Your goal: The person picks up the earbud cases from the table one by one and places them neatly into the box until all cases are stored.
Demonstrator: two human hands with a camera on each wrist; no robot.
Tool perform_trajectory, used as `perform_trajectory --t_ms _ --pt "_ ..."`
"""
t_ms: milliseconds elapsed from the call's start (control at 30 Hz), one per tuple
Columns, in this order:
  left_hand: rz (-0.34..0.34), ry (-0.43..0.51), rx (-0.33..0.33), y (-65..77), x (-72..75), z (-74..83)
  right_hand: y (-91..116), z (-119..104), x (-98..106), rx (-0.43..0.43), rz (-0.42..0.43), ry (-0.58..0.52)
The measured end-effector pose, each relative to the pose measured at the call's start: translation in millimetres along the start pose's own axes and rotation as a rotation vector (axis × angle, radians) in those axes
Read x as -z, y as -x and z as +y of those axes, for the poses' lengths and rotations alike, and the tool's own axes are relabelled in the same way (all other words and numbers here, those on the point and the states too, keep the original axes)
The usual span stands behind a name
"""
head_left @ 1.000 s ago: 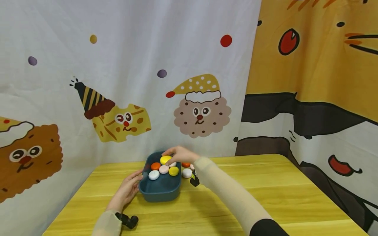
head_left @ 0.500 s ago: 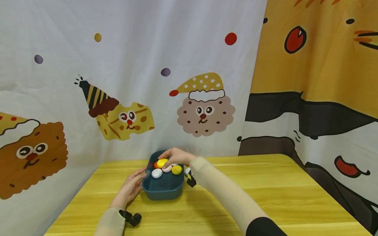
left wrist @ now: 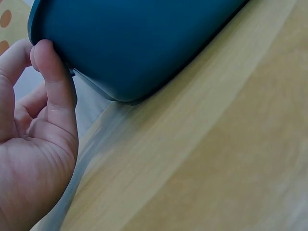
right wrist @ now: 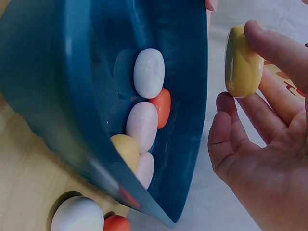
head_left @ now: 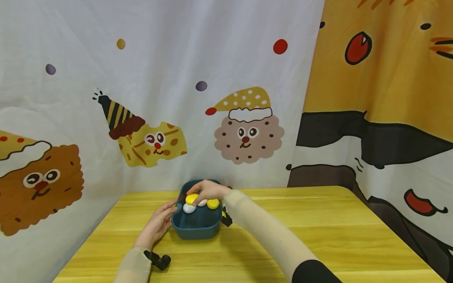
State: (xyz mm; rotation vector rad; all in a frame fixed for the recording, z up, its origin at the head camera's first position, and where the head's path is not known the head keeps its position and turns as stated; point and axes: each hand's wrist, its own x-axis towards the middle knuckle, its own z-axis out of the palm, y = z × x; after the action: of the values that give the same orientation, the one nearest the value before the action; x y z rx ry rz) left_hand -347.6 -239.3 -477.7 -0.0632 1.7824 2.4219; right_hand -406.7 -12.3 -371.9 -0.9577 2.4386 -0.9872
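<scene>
A blue-green box [head_left: 196,233] with rounded corners stands on the table. My left hand [head_left: 157,224] touches its left wall, fingertips by the rim; in the left wrist view the left fingers [left wrist: 55,82] meet the rim's corner. Above the box, my right hand [head_left: 210,190] pinches a glossy yellow oval piece [right wrist: 244,62] between thumb and fingertips. Inside the box lie a white oval piece [right wrist: 149,73], an orange one [right wrist: 162,107], two pale pink ones [right wrist: 142,126] and another yellow one [head_left: 213,204]. In the head view the right hand hides part of the contents.
On the table [head_left: 276,236], beside the box, lie a white oval piece [right wrist: 77,216] and an orange one [right wrist: 117,223]. A printed cloth [head_left: 166,59] hangs close behind the table's back edge. Each wrist wears a small black device.
My right hand has carried the yellow piece left and slightly nearer over the box. My left hand stays at the left wall. The head view has shifted a little.
</scene>
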Motion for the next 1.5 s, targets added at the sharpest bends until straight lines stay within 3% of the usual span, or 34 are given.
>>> perform_trajectory --t_ms 567,967,1500 --pt "-0.047 0.009 -0.04 -0.8 -0.3 -1.6 -6.3 -5.2 -11.8 -0.01 -0.014 0.073" --pt "-0.061 -0.003 -0.027 -0.9 0.6 -1.2 -10.4 -6.8 -15.7 -0.004 -0.036 0.109" --pt "-0.035 -0.025 -0.018 -1.5 -0.2 -0.8 -15.9 -7.1 -19.9 -0.01 -0.035 0.109"
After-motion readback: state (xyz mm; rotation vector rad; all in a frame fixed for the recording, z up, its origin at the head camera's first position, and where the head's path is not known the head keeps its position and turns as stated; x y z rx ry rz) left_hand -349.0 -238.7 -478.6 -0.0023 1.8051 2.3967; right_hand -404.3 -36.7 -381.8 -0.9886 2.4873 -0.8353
